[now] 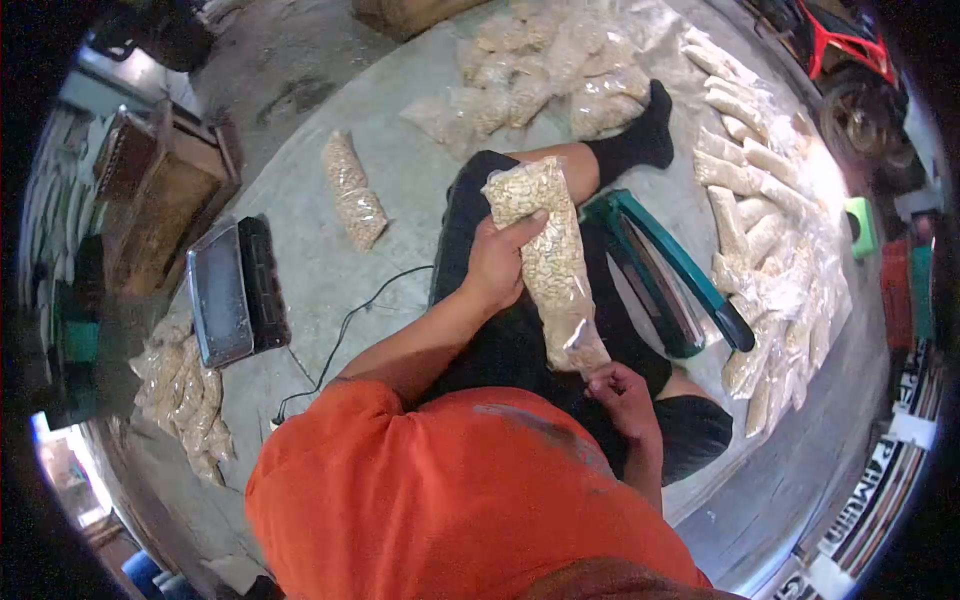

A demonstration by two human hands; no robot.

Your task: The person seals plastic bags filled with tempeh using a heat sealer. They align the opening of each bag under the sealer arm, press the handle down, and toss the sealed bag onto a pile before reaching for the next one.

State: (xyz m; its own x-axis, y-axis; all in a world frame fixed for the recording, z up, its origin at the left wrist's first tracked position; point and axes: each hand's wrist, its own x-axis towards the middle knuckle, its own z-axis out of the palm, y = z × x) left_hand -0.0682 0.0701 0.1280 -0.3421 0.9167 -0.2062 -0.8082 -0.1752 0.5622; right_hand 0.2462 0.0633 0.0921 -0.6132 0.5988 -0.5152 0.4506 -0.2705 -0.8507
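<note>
**Bag held at two points**

Clasped around the upper half of the filled clear bag with the left hand, fingers wrapped tight. Pinched shut on its lower end with the right hand. Slanted between both grips. Just beyond the right-hand grip, a teal sealer; well outside the left-hand grip, a scale.

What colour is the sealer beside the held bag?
The sealer is teal green with a black grip, clearest in the head view.
</note>
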